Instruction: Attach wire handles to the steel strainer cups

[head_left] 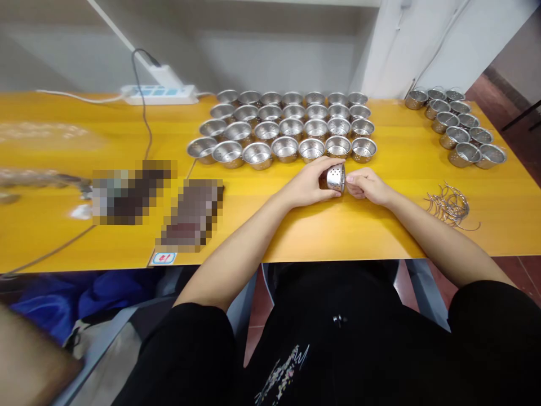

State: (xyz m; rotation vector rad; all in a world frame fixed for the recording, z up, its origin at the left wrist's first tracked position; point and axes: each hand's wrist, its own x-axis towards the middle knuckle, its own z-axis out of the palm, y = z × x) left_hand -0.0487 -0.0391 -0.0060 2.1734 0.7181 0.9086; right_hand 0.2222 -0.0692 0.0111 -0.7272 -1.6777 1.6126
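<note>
On the far left of the long yellow wooden table (63,237), blurred pale shapes are seen, too smeared to be identified, and two pixelated dark patches lie beside them near the front edge. Behind these, against the wall, a white power strip (159,93) is laid flat, with a dark cable (143,113) trailing from it toward the front of the table. Further right, at the middle of the table, a block of small shiny perforated steel bowls (287,127) is set out in four tidy rows, mouths upward and rims nearly touching. Just in front of the nearest row, a small cylindrical perforated steel cup (336,177) is held clear of the surface, tipped on its side so that its round, hole-dotted bottom is turned toward the camera; its metal is bright and reflective, with a rolled rim at the left. It is gripped by the left hand (310,183), whose fingers are curled around its side, with the thumb pressed along the lower edge. From the other side it is met by the right hand (367,186), whose fingertips are bunched together against the cup's right-hand edge; whether something thin is pinched there cannot be told. To the right of the hands, a loose tangle of thin bent wire handles (450,206) lies on the table. At the far right rear, a second group of steel cups with wire handles fitted (459,127) is arranged in two slanting rows.
</note>
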